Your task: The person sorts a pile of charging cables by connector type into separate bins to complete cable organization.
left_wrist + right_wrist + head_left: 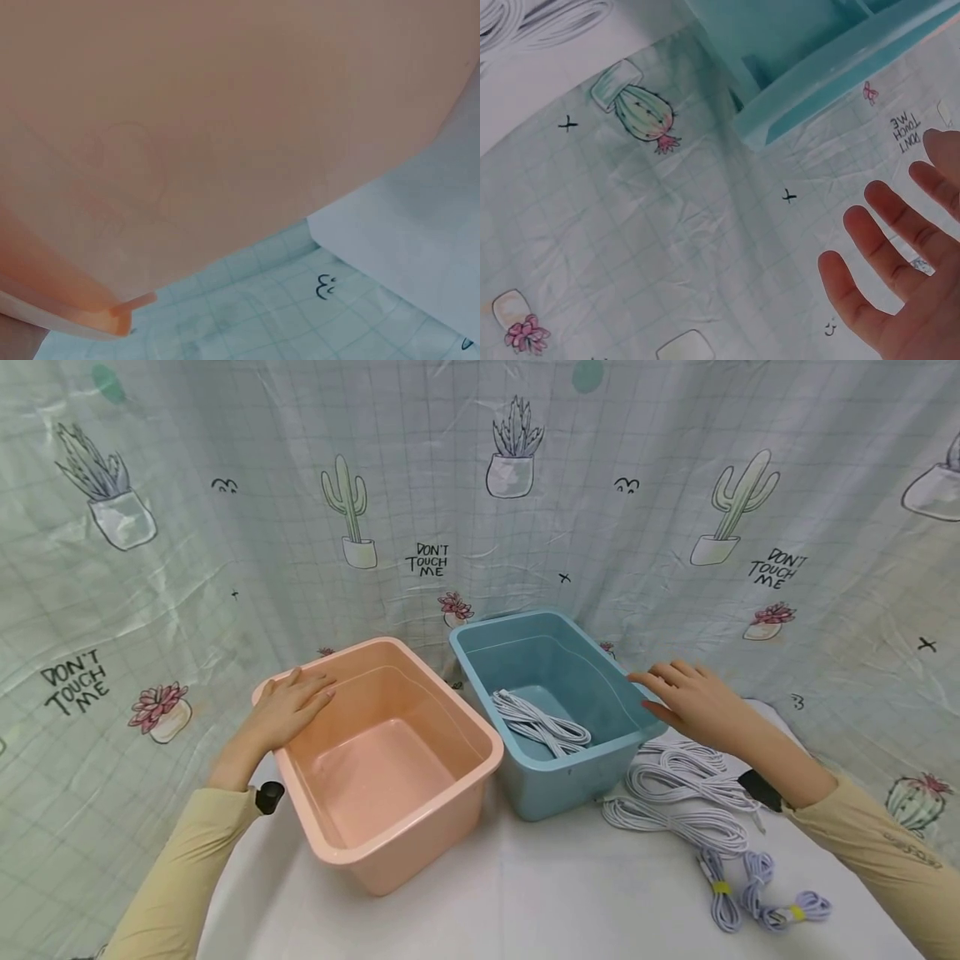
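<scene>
My left hand (283,712) rests over the left rim of a peach plastic bin (416,814), its fingers extended over the inside. In the left wrist view the bin's outer wall (247,127) fills most of the picture, and only a sliver of the hand (19,341) shows. Nothing lies inside this bin. Beside it stands a blue bin (573,785) with a white bundled cable (542,723) on its floor. Near that bin's right rim is my right hand (697,702). In the right wrist view this hand (911,300) has spread fingers and holds nothing.
Right of the blue bin, several coiled white cables (678,822) lie on the white table (570,893). Closer to me are small lilac cable bundles (723,902), some with yellow ties. A printed cactus curtain (465,510) hangs close behind the bins.
</scene>
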A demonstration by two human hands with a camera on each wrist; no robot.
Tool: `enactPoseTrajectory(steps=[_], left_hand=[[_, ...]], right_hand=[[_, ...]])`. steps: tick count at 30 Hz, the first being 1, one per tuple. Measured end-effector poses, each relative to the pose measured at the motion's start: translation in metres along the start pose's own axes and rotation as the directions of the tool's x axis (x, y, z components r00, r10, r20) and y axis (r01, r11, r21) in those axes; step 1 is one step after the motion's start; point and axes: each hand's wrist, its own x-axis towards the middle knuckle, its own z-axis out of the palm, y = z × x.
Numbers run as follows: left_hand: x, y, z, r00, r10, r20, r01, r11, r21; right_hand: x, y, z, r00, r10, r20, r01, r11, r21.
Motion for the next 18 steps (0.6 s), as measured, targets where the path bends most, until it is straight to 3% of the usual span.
enactPoseTrajectory(steps=[8, 13, 18], left_hand=[[-0.002, 0.003, -0.003, 0.993, -0.029, 0.112, 0.025, 0.999, 0.041], [-0.003, 0.005, -0.004, 0.991, -0.027, 0.128, 0.021, 0.999, 0.045], [-0.002, 0.006, -0.005, 0.988, -0.066, 0.140, 0.055, 0.995, 0.083]], right_hand=[[-0.024, -0.004, -0.003, 0.999, -0.007, -0.032, 0.007, 1.000, 0.002], [-0.038, -0.007, -0.003, 0.998, 0.019, -0.053, -0.020, 1.000, -0.003], [-0.055, -0.010, -0.003, 0.996, 0.084, -0.019, -0.083, 0.996, 0.020]])
